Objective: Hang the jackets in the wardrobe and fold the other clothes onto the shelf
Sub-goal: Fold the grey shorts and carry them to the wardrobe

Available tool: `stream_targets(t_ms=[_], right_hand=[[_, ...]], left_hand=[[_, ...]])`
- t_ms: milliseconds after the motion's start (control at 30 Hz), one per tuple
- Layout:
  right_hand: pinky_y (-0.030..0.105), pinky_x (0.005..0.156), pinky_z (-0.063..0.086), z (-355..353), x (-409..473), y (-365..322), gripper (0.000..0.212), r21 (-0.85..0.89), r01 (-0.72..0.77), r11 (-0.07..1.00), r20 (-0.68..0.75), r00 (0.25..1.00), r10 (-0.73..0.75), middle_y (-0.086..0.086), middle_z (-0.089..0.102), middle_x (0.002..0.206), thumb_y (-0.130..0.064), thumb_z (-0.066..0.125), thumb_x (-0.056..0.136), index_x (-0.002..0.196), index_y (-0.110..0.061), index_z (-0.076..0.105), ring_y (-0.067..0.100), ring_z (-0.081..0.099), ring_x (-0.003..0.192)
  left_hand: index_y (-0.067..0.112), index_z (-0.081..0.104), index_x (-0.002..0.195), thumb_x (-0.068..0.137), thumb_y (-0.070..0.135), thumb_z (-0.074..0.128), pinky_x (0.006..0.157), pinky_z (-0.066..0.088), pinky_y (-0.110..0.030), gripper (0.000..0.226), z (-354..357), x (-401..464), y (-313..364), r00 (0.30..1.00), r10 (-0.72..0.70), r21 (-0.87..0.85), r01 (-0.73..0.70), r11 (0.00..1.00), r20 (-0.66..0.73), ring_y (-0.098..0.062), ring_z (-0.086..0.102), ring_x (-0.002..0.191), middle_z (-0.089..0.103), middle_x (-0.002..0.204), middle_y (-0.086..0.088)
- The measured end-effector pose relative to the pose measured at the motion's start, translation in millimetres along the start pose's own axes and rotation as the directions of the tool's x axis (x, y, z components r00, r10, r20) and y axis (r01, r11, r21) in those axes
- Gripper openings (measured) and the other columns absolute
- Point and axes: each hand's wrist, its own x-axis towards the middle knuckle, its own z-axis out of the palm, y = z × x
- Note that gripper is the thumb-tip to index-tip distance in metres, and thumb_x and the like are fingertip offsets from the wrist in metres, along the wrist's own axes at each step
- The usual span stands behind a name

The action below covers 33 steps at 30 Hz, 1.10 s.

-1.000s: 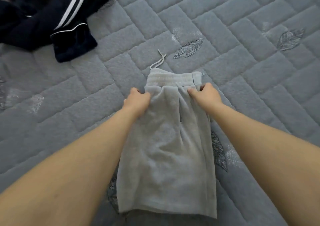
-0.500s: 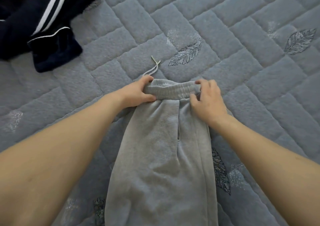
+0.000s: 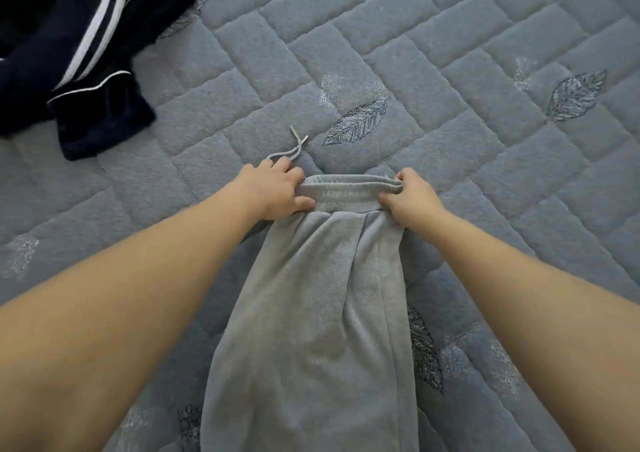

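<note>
Light grey sweatpants (image 3: pixel 311 313) lie lengthwise on the quilted bed, waistband at the far end, legs running toward me and out of the bottom of the view. My left hand (image 3: pixel 273 192) grips the left end of the elastic waistband, thumb on top. My right hand (image 3: pixel 408 197) pinches the right end of the same waistband. The grey drawstring (image 3: pixel 294 147) with metal tips trails onto the bed just beyond my left hand.
A dark navy garment with white stripes (image 3: pixel 79 50) lies crumpled at the far left. The grey quilted bedcover (image 3: pixel 485 105) with embroidered leaves stretches all around.
Both hands went from pressing the folded top edge to gripping the waistband. The sweatpants now lie stretched out longer toward me, and the waistband sits slightly farther away.
</note>
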Motion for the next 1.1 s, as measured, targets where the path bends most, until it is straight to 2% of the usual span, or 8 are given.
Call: stream_targets(t_ms=[233,333,467,567,700,800,1000,1100], right_hand=[[0.03,0.096,0.039,23.5,8.2,2.7,0.086,0.227,-0.159,0.961,0.068,0.987,0.147,0.005,0.032,0.137,-0.045,0.081,0.073,0.139,-0.018,0.032,0.019,0.045,0.113],[0.043,0.096,0.05,18.9,5.0,3.7,0.068,0.405,-0.241,0.882,0.196,0.965,0.174,0.005,0.053,0.123,-0.018,0.082,0.074,0.125,-0.02,0.037,0.023,0.056,0.112],[0.049,0.073,0.06,14.0,-9.4,-13.0,0.03,0.485,-0.308,0.819,0.369,0.921,0.128,0.016,0.072,0.095,0.01,0.064,0.076,0.096,-0.012,0.067,0.034,0.07,0.087],[0.032,0.067,0.058,1.9,-14.5,-31.6,0.039,0.464,-0.121,0.878,0.291,0.957,-0.022,0.008,0.071,0.084,0.016,0.061,0.071,0.094,-0.013,0.071,0.023,0.066,0.078],[0.009,0.052,0.038,-33.8,-14.5,-57.0,0.027,0.288,0.24,0.927,-0.034,0.97,-0.24,-0.012,0.057,0.075,0.0,0.072,0.073,0.078,-0.021,0.056,0.006,0.051,0.071],[0.016,0.053,0.035,-56.3,-23.7,-62.5,0.028,0.035,0.413,0.91,-0.187,0.897,-0.4,-0.006,0.053,0.08,-0.025,0.076,0.078,0.083,-0.019,0.048,0.011,0.047,0.071],[0.031,0.066,0.036,-52.7,-91.7,-28.2,0.026,-0.098,0.507,0.856,-0.076,0.854,-0.515,-0.003,0.052,0.086,-0.021,0.072,0.073,0.088,-0.019,0.052,0.022,0.053,0.082],[0.038,0.071,0.044,-33.9,-133.9,3.5,0.024,-0.258,0.577,0.775,0.041,0.808,-0.588,0.006,0.057,0.092,-0.019,0.072,0.073,0.092,-0.013,0.058,0.032,0.056,0.09]], left_hand=[[0.02,0.046,0.13,0.1,0.028,0.045,0.1,0.038,-0.04,0.031,-10.6,17.0,15.1,0.994,-0.052,-0.429,0.09,0.899,0.1,-0.032,0.045,0.106,0.04,0.133,-0.009],[0.026,0.033,0.135,0.074,0.037,0.066,0.102,0.041,-0.046,0.07,-6.2,7.7,3.9,0.988,0.05,-0.339,0.003,0.941,0.146,-0.03,0.043,0.12,0.035,0.135,-0.007],[0.016,0.041,0.09,0.078,0.027,0.067,0.074,0.041,-0.033,0.031,-1.7,-5.3,7.5,0.997,0.036,-0.296,-0.014,0.955,0.067,-0.027,0.051,0.094,0.053,0.113,-0.012],[0.013,0.044,0.086,0.079,0.015,0.062,0.068,0.04,-0.034,0.02,-28.2,-14.6,7.3,0.995,-0.022,-0.194,0.003,0.981,-0.097,-0.035,0.057,0.093,0.059,0.104,-0.015],[0.012,0.043,0.094,0.081,0.006,0.053,0.062,0.036,-0.04,0.017,-68.7,-29.3,2.4,0.893,0.006,-0.046,-0.03,0.998,-0.449,-0.04,0.058,0.092,0.059,0.099,-0.017],[0.009,0.048,0.102,0.085,0.009,0.052,0.06,0.031,-0.039,0.018,-88.7,-46.3,4.3,0.804,0.085,0.11,-0.024,0.994,-0.589,-0.039,0.057,0.094,0.057,0.104,-0.017],[0.007,0.05,0.116,0.096,0.01,0.028,0.07,0.032,-0.042,0.03,-56.0,-111.3,28.8,0.735,0.274,0.321,-0.081,0.944,-0.62,-0.034,0.053,0.089,0.054,0.102,-0.016],[0.008,0.056,0.126,0.095,0.012,0.037,0.069,0.04,-0.039,0.036,-5.4,-154.0,51.9,0.726,0.369,0.386,-0.154,0.91,-0.58,-0.03,0.058,0.082,0.059,0.094,-0.009]])
